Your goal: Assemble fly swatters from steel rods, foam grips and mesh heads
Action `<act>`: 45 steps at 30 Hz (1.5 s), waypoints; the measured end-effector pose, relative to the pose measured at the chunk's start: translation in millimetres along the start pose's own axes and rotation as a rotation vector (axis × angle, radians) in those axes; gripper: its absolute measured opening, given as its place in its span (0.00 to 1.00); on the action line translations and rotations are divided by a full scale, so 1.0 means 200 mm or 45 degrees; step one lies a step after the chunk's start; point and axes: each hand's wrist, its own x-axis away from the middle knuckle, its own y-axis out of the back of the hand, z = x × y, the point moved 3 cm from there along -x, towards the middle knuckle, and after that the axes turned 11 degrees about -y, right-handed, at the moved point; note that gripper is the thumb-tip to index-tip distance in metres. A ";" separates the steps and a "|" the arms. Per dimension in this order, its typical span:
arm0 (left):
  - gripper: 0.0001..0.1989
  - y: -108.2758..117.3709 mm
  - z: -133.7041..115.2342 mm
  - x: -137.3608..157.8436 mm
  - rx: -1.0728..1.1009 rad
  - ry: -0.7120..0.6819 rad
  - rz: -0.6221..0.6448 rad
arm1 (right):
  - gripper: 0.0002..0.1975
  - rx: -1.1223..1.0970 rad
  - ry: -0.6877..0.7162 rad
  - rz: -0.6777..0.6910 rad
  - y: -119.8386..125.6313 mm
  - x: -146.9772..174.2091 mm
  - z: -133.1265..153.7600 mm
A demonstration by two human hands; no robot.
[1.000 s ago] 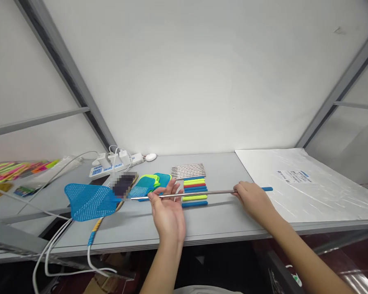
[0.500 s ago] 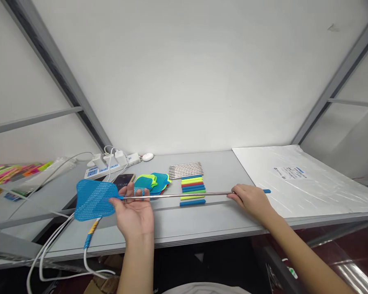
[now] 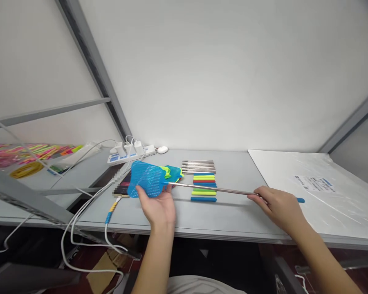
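Observation:
A blue fly swatter (image 3: 147, 177) with a long metal rod is held across the front of me, its mesh head at the left and slightly higher than the blue handle end. My left hand (image 3: 161, 208) supports the head, thumb on the front of the mesh and fingers mostly hidden behind it. Around the rod near the handle, my right hand (image 3: 277, 206) is closed. Behind the swatter lie several loose swatter heads (image 3: 174, 173) in blue and yellow-green. Coloured handle sleeves (image 3: 204, 190) and a row of metal rods (image 3: 198, 166) lie beyond the swatter's rod.
A power strip (image 3: 131, 154) with white plugs stands at the back left, its cables (image 3: 88, 202) hanging over the table edge. A white wrapped sheet (image 3: 294, 192) covers the right side. Metal frame posts (image 3: 95, 69) rise at the sides. Colourful bundles (image 3: 43, 153) lie far left.
The view has turned left, so the table's things appear farther right. The swatter has tilted, head up. My left hand has shifted from the neck area onto the mesh head.

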 end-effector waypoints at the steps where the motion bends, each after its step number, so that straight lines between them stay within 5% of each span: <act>1: 0.18 0.00 -0.02 -0.02 -0.010 -0.052 -0.018 | 0.22 -0.008 -0.002 0.031 -0.03 0.01 0.00; 5: 0.18 0.00 -0.06 -0.04 -0.125 -0.190 -0.030 | 0.23 0.051 0.049 0.085 -0.10 0.03 0.06; 9: 0.17 0.03 -0.05 -0.02 -0.196 -0.307 0.017 | 0.25 0.181 0.063 -0.023 -0.04 0.01 0.07; 13: 0.15 0.06 -0.02 0.01 -0.207 -0.213 0.047 | 0.26 0.286 0.093 -0.100 0.04 0.00 0.07; 17: 0.15 0.04 0.05 0.22 -0.273 -0.082 0.113 | 0.25 0.204 0.167 -0.023 0.02 0.01 0.21; 22: 0.16 -0.05 0.14 0.55 -0.262 0.268 0.497 | 0.25 -0.122 0.120 0.087 -0.03 -0.03 0.43; 27: 0.15 -0.08 0.13 0.56 -0.221 0.239 0.575 | 0.22 -0.236 -0.025 0.181 0.02 -0.08 0.51; 33: 0.16 -0.06 0.13 0.55 -0.188 0.310 0.481 | 0.14 -0.301 -0.116 0.388 0.08 -0.11 0.59; 40: 0.15 -0.06 0.12 0.36 -0.366 0.347 0.511 | 0.10 -0.704 -0.085 0.620 0.10 -0.06 0.43; 45: 0.17 -0.11 0.23 0.33 -0.332 0.667 0.702 | 0.14 -0.607 -0.481 0.419 0.09 0.04 0.22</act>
